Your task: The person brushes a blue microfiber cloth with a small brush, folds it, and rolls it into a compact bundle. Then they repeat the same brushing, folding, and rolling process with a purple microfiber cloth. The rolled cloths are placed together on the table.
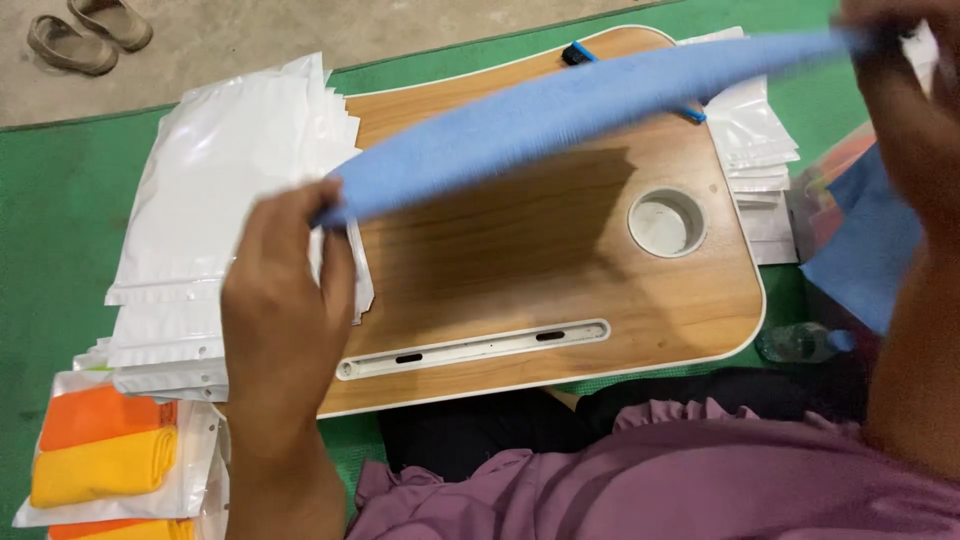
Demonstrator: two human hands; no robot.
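A light blue cloth (560,110) is stretched flat and edge-on between both my hands, above a wooden lap table (560,290). My left hand (285,290) pinches its near left end, at the table's left edge. My right hand (895,60) grips the far right end at the top right of the view. The cloth casts a dark shadow on the tabletop.
A thick stack of white plastic pouches (215,200) lies left of the table, more pouches (765,150) at its right. Packed orange and yellow cloths (110,450) sit bottom left. More blue cloth (865,250) and a bottle (795,343) lie right. Sandals (90,32) rest beyond the green mat (50,230).
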